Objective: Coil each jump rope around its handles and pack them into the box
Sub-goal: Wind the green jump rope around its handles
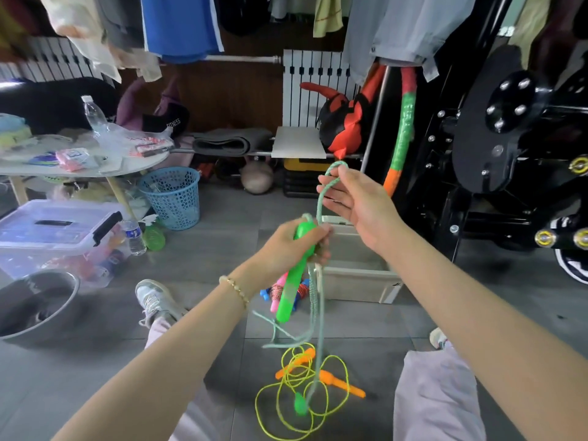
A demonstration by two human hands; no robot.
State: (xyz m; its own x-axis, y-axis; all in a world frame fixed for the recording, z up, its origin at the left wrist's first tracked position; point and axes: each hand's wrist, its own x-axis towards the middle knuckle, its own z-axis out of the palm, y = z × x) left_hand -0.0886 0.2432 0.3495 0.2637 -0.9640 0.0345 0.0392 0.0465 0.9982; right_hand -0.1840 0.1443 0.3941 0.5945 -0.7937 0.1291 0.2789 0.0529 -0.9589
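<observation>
The left hand's fingers (322, 238) are curled tight round the upper end of a bright green jump-rope handle (291, 294), which slants down and away below the fist. The left hand (294, 246) wears a bead bracelet (237, 289) at the wrist. Just above and right of it, the right hand (354, 202) has its fingers straight and slightly spread, with a loop of the pale green rope (334, 164) hooked over its top; whether the thumb presses the rope is hard to tell. From both hands the rope hangs to the floor, ending in a blurred green piece (300, 405), probably the second handle. Under it lies an orange-handled rope (343, 385) with loose yellow cord. Behind the left fist sit wound pink and blue ropes (275, 289), beside the grey box (356, 281) beneath the right hand.
</observation>
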